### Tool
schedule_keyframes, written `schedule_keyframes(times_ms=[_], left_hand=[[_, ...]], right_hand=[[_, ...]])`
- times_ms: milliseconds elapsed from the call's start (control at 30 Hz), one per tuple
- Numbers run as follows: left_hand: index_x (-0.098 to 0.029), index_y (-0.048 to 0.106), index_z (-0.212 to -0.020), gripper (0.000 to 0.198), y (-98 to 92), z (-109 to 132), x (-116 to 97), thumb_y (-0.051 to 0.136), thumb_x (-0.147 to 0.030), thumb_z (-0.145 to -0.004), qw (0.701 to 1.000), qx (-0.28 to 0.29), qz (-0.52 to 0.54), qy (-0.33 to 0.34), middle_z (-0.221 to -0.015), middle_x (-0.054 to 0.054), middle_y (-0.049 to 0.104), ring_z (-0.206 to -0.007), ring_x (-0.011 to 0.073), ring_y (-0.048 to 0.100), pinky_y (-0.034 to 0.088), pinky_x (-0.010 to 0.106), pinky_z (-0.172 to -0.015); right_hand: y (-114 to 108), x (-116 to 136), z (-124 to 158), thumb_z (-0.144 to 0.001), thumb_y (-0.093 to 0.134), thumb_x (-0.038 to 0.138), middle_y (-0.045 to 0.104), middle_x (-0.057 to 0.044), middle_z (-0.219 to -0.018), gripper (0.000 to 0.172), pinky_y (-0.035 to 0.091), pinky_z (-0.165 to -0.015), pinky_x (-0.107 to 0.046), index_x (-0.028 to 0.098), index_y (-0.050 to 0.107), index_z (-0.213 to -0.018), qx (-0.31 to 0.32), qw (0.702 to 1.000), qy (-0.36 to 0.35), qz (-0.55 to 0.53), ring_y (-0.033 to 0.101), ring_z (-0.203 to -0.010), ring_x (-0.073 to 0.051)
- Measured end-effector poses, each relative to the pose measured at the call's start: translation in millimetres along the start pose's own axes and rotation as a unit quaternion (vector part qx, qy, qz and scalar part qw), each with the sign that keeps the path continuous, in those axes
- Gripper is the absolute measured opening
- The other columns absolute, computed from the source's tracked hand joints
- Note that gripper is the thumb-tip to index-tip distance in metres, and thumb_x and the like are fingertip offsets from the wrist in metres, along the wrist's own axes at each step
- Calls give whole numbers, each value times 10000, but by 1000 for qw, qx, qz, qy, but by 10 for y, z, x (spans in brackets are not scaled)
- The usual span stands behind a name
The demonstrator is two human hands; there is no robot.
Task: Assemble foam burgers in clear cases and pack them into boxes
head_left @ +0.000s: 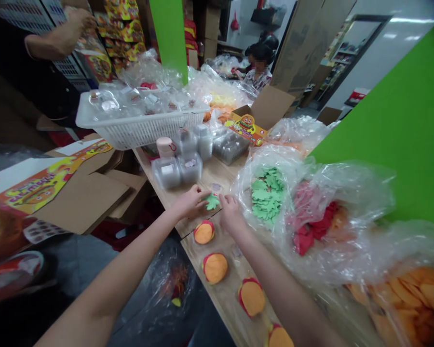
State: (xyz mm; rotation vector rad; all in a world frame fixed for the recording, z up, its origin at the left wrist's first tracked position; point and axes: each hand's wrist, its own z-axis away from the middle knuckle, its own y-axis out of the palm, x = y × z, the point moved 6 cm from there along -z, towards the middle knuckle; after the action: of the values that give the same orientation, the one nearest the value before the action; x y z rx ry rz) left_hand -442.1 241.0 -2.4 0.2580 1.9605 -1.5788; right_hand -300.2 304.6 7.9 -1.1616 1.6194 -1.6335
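Observation:
A green leaf-shaped piece [212, 202] lies low over the wooden table between my two hands, with a little red showing at its far edge. My left hand [192, 201] has its fingers closed on the leaf's left side. From the other side, my right hand [232, 212] holds the leaf's right edge with curled fingertips. Nearer to me is a row of round stacks with orange tops and red and yellow edges, among them one stack [204, 233] just below my hands and another [215, 268] closer in. Whatever lies beneath the leaf is mostly hidden.
Right of my hands sit plastic bags of green leaf pieces [268, 195], red pieces [313, 226] and orange rounds [415, 299]. Clear containers [177, 169], a pink-lidded cup [165, 147] and a white basket [144, 129] stand beyond. Cardboard boxes [83, 200] flank the left; two people are farther back.

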Motion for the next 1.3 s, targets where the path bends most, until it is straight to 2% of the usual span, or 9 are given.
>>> schedule_keyframes(times_ms=[133,333,533,700,800,900,1033,1133,1300], left_hand=[[-227,603,-1066,333,-112,215,-46,432,-401,-839,999,-41,4,-25,-1030,75,537,-952,206,533,402,317,-857],[-304,625,-1032,280,49,477,-180,519,-274,-774,999,-7,36,-27,-1155,12,594,-1039,221,537,395,313,-877],[-262,660,-931,253,3,417,-114,614,-275,-682,989,-41,116,-85,-1107,34,597,-947,221,566,415,310,-831],[-179,611,-777,304,-256,378,93,472,-448,-779,950,-112,226,-185,-793,66,597,-775,208,583,461,306,-648],[-160,561,-734,338,-322,287,155,365,-420,-824,917,-99,313,-227,-624,49,553,-561,174,561,450,295,-493],[-153,561,-786,146,-260,121,60,497,-279,-751,898,-72,373,-224,-668,50,585,-585,159,587,483,290,-532],[-156,595,-902,291,-52,-141,-139,632,-133,-614,916,-36,358,-180,-760,47,632,-695,166,607,501,301,-647],[-176,621,-891,327,48,-297,-165,672,-116,-574,946,-43,285,-147,-776,43,637,-775,198,595,479,353,-760],[-191,643,-896,292,43,-319,-105,678,-166,-607,980,-78,160,-85,-1016,96,612,-1074,289,492,309,453,-994]], right_hand=[[0,30,66,-831,358,92,448,-138,-1253,437,375,-896,-349,170,446,-1252,2,999,-16,30,360,-1167,-251],[-9,119,62,-851,364,135,446,-167,-1276,384,378,-893,-387,152,471,-1220,16,999,4,43,338,-1217,-279],[24,234,119,-895,353,216,293,-128,-1420,352,288,-968,-466,239,489,-1218,9,997,-61,46,194,-1319,-315],[40,221,51,-880,367,184,363,-131,-1374,312,299,-974,-443,193,539,-1141,-4,998,-50,28,216,-1313,-293],[14,139,-72,-861,359,128,429,-133,-1318,371,296,-1000,-385,165,480,-1210,-31,999,-32,2,290,-1275,-236],[38,19,-215,-831,343,60,382,-142,-1358,474,290,-1010,-378,143,392,-1295,-43,999,7,-15,294,-1275,-227],[61,-26,-285,-798,376,50,428,-156,-1314,455,324,-979,-356,108,450,-1243,-24,998,3,-49,345,-1242,-225],[-148,-151,-213,-840,301,85,526,-110,-1196,427,359,-928,-269,136,456,-1234,-61,996,12,-67,472,-1094,-159],[-730,-956,-157,-845,310,141,594,-117,-978,333,378,-838,-302,121,570,-1052,-213,965,147,-44,519,-932,-198]])
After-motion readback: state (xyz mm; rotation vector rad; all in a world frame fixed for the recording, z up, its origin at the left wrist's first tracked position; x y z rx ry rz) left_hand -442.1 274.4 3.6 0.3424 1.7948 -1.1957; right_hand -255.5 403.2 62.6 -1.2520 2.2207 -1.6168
